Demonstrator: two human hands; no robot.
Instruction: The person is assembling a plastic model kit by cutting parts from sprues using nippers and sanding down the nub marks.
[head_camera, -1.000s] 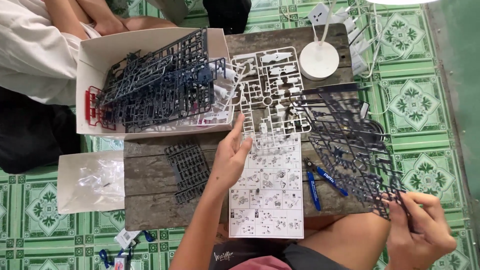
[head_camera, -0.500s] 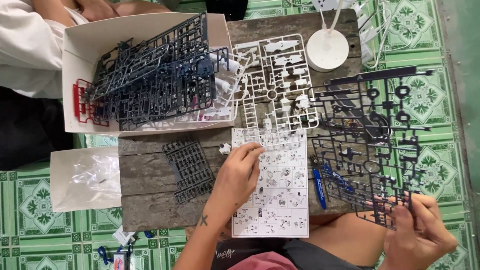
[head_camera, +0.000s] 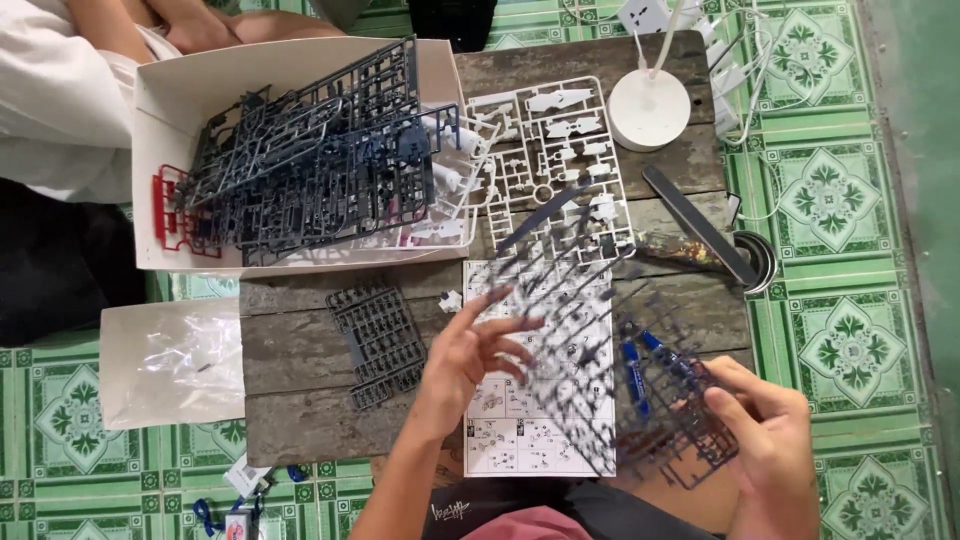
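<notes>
My right hand (head_camera: 765, 445) grips a large dark grey plastic parts frame (head_camera: 590, 330) by its lower right corner; the frame is blurred and tilted across the instruction sheet (head_camera: 500, 440). My left hand (head_camera: 470, 355) hovers with fingers spread over the sheet's left side, close to the frame's edge, holding nothing. A white parts frame (head_camera: 555, 160) lies on the wooden table (head_camera: 300, 420) beyond the sheet. A small dark grey parts frame (head_camera: 380, 335) lies left of my left hand.
A white cardboard box (head_camera: 175, 90) at the upper left holds several dark, blue and red parts frames. A white lamp base (head_camera: 650, 108), black file (head_camera: 695, 222), blue-handled nippers (head_camera: 635, 375) and a box lid with plastic bags (head_camera: 165, 360) are nearby. Another person sits at the far left.
My right hand has swung the dark grey frame leftward over the instruction sheet. My left hand lifted off the sheet and spread its fingers. The black file is now uncovered.
</notes>
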